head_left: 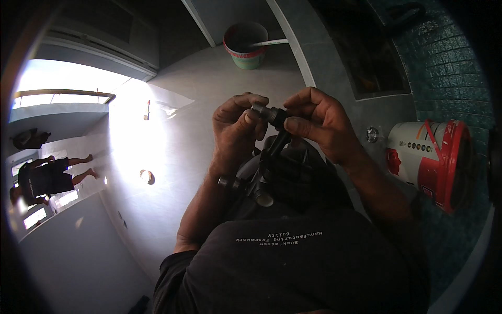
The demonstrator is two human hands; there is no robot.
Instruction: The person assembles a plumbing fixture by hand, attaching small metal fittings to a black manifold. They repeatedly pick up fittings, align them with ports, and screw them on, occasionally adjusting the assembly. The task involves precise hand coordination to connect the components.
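Between my hands, in front of my chest, is a dark tap-like fitting (271, 157) with a long body and several cylindrical ends. The thumb and fingers of my left hand (235, 123) pinch a grey, ridged end piece (263, 111) at its top. My right hand (321, 123) is closed around the black collar right beside that piece, thumb in front and fingers curled behind. The fitting's lower part hangs over my dark shirt, with one short end pointing left and a pale round end facing up. Shadow hides where the body meets my lap.
A bucket with a white-handled tool (246, 58) stands ahead on the floor. To my right are a white-and-red bucket (418, 157) and a round metal fitting (372, 134). Left lie a small round object (146, 177) and a brush-like item (147, 110). Another person (44, 180) stands farther left.
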